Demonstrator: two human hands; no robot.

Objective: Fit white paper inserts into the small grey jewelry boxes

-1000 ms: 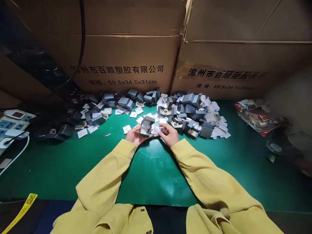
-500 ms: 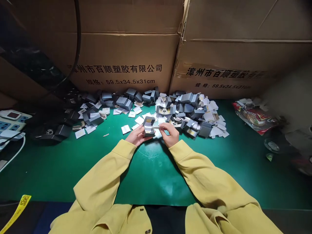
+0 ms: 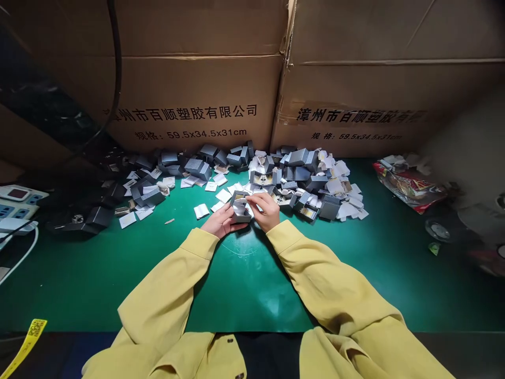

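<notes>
My left hand (image 3: pixel 220 222) is closed round a small dark grey hinged jewelry box (image 3: pixel 239 213) and holds it lid up, with the pale inside facing me. Close against the box on its right is my right hand (image 3: pixel 265 210), thumb and fingertips pinched at the opening. Whatever lies between those fingertips is too small and covered to make out. Beyond the hands lies a heap of similar grey boxes (image 3: pixel 302 173), some standing open, mixed with white pads (image 3: pixel 201 211) and crumpled white pieces (image 3: pixel 347 208).
Large cardboard cartons (image 3: pixel 189 79) stand along the back of the green tabletop (image 3: pixel 158 279). A power strip (image 3: pixel 19 208) with a white cable sits at the left. To the right lie a red plastic bag (image 3: pixel 412 187) and a small green scrap (image 3: pixel 434 248).
My right hand has moved left and slightly up to the box's opening; the white piece seen at its fingertips before is now mostly hidden. My left hand keeps its hold on the box.
</notes>
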